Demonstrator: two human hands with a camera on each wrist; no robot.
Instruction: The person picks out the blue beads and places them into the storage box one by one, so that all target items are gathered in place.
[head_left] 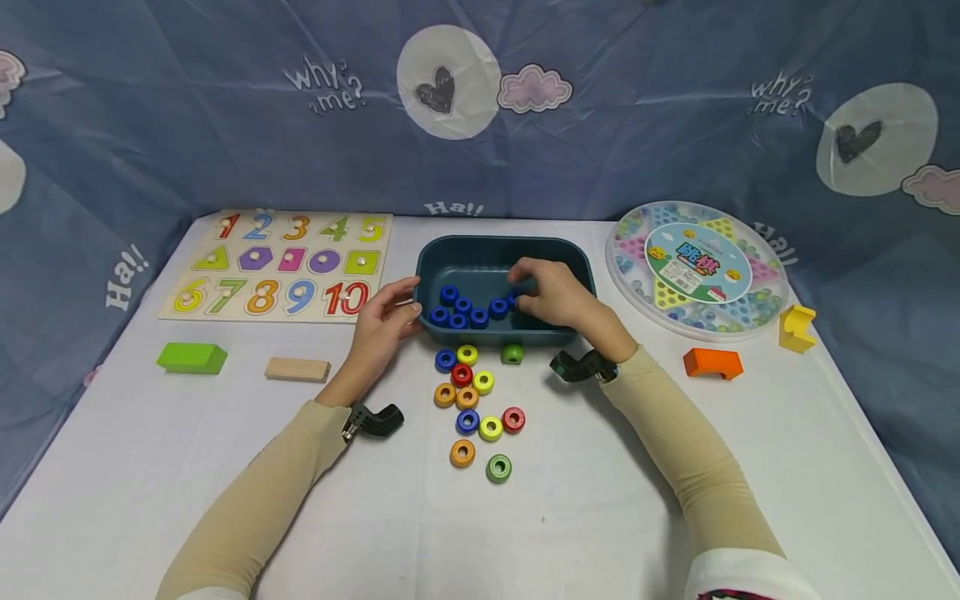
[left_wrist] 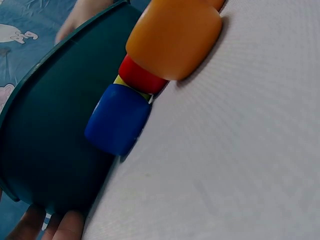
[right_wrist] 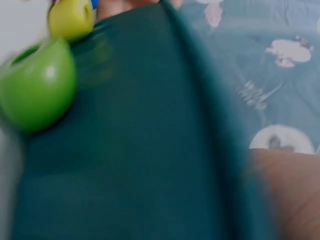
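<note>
A dark teal tray holds several blue ring beads in its front half. My left hand rests against the tray's left end, its fingers on the outer wall; in the left wrist view its fingertips touch that wall near the bottom. My right hand reaches over the tray's right front, with curled fingers pinching a blue bead low inside, partly hidden by the thumb. Just in front of the tray stands a green bead, seen large in the right wrist view.
Loose yellow, red, orange, blue and green beads lie before the tray. A number puzzle board is at back left, a round game box at back right. Green, wooden, orange and yellow blocks lie at the sides.
</note>
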